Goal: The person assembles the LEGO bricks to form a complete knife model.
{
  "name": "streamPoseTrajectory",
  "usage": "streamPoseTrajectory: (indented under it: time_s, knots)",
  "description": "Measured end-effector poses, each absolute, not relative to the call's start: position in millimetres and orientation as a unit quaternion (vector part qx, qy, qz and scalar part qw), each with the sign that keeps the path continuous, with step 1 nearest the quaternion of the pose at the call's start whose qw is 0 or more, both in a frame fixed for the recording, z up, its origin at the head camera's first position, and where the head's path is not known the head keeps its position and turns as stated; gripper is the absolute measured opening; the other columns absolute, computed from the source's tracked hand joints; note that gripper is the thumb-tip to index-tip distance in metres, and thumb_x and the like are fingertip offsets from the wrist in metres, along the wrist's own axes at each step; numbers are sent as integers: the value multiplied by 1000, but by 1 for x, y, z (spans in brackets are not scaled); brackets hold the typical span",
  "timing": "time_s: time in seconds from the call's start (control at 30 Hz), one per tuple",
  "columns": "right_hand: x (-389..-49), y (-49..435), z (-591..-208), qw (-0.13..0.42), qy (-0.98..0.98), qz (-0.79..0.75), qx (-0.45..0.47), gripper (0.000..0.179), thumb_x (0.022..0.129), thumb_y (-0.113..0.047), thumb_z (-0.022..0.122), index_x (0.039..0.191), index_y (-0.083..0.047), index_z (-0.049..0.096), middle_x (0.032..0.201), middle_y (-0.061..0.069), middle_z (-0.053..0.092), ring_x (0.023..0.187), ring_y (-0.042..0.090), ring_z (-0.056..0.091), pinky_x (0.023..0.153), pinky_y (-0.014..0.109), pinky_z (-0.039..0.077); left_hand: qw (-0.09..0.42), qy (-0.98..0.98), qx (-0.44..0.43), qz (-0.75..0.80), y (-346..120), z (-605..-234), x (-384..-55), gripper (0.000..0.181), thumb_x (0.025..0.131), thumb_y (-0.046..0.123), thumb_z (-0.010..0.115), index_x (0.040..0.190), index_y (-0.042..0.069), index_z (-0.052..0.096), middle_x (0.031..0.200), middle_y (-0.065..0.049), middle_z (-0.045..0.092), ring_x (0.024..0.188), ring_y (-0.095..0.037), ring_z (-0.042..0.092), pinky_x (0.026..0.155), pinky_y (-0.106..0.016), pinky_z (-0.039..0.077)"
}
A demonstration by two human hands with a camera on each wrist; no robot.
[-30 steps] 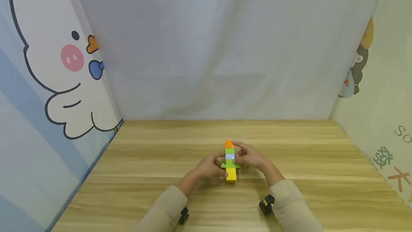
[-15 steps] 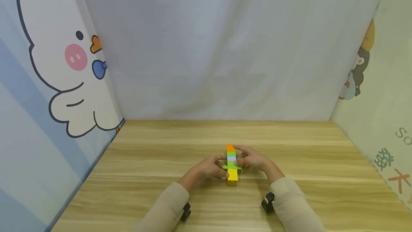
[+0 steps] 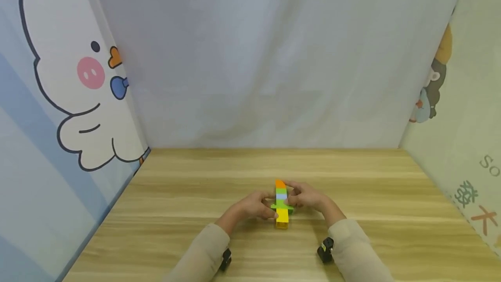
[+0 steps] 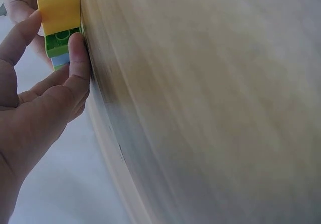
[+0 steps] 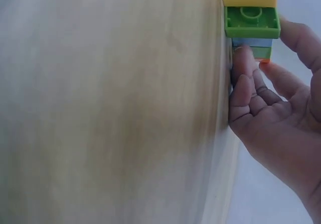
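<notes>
In the head view, a toy built of joined plastic building bricks lies lengthwise on the table: a yellow brick (image 3: 282, 216) at the near end, a wide green crosspiece (image 3: 288, 207), a pale blue brick (image 3: 281, 196) between green ones, and an orange sloped tip (image 3: 280, 183). My left hand (image 3: 253, 205) grips it from the left, thumb on the yellow brick and fingers by the crosspiece. From the right, my right hand (image 3: 309, 196) pinches the far part, index finger at the orange tip and thumb on the green. Hollow undersides of the green crosspiece (image 5: 252, 22) show in the right wrist view.
A wood-grain table (image 3: 188, 177) spreads under both arms. Behind it hangs a pale grey curtain (image 3: 250, 55). Printed cartoon panels stand left (image 3: 51, 99) and right (image 3: 462, 142). Black wrist cameras are strapped by the left sleeve (image 3: 203, 247) and right sleeve (image 3: 356, 247).
The brick toy has shifted slightly toward me and right, both hands keeping hold of it. More of the yellow brick's near end face now shows. The head view has tilted a little.
</notes>
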State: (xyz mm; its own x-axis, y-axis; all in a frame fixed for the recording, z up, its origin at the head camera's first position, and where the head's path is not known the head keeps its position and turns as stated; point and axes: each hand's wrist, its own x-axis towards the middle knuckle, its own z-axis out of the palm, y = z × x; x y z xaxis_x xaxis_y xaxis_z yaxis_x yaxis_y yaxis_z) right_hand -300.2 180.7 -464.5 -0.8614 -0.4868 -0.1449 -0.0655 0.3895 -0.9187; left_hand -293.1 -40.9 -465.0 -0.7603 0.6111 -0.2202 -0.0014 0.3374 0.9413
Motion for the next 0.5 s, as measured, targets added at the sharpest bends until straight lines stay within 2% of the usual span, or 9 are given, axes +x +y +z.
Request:
streamPoseTrajectory:
  time_s: [0.17, 0.27, 0.4, 0.5]
  knots:
    - [-289, 185, -464, 184, 820, -518, -158, 69, 86, -12, 63, 142, 7, 27, 93, 13, 57, 77, 21, 52, 68, 35, 46, 274, 772, 183, 544, -44, -464, -285, 64, 81, 11, 73, 133, -8, 41, 105, -18, 60, 85, -24, 61, 74, -40, 52]
    - [-277, 192, -460, 163, 838, -495, -163, 65, 87, -11, 61, 140, 10, 28, 95, 13, 56, 78, 21, 52, 66, 36, 46, 231, 804, 193, 512, -54, -462, -276, 60, 83, 17, 72, 131, -7, 45, 106, -18, 58, 87, -25, 59, 74, -40, 51]
    - [-255, 206, -450, 129, 861, -453, -194, 58, 90, -11, 59, 137, 10, 33, 98, 13, 57, 83, 22, 55, 66, 38, 48, 158, 838, 219, 474, -76, -455, -262, 50, 85, 17, 69, 127, -3, 51, 105, -17, 57, 93, -26, 55, 74, -40, 49]
    - [-240, 219, -442, 109, 865, -441, -214, 57, 91, -15, 60, 136, 11, 35, 99, 13, 57, 85, 23, 56, 69, 38, 49, 122, 841, 229, 475, -92, -449, -255, 46, 86, 15, 67, 126, -2, 53, 107, -18, 57, 94, -27, 54, 75, -40, 48]
